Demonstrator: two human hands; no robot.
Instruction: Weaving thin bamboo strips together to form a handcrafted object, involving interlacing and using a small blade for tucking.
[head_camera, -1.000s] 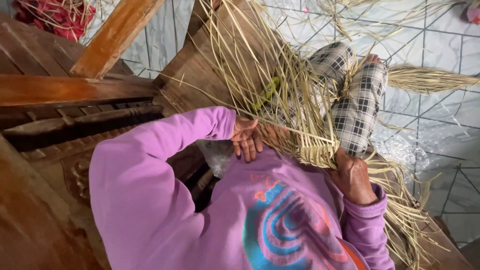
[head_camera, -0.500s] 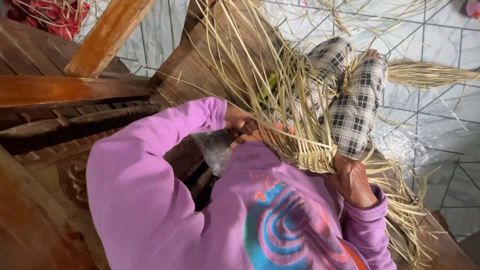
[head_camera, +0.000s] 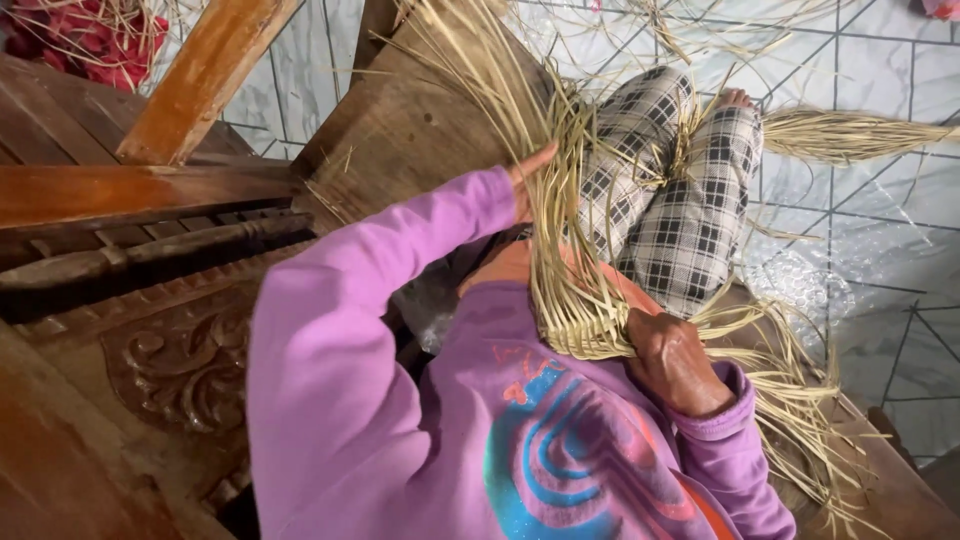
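So, biggest thing in view is the carved dark wooden furniture (head_camera: 170, 330) filling the whole left side, with a slanted wooden board (head_camera: 400, 120) rising toward the top. Past that is the pale tiled floor (head_camera: 880, 90), littered with loose straw. The person sits wedged in between, in a purple sweatshirt (head_camera: 400, 400) with plaid-trousered legs (head_camera: 680, 190) stretched out. Across the lap lies the bundle of pale dry straw strips (head_camera: 570, 270), fanning up toward the board and spilling off to the right. The right hand (head_camera: 675, 360) is clenched around the gathered base of the strips, a firm closed grip. The left hand (head_camera: 528, 180) lies flat among the upper strands with fingers extended — touching them, but whether it actually pinches any I can't tell. Risk-wise, I'd say the strips look brittle and springy, so if that right fist loosens the whole fan could splay and tangle with the loose stuff on the floor, and tugging hard could snap strands. Room is tight on the left against the wood, with the left elbow close to it — open space is only to the right and ahead over the tiles.
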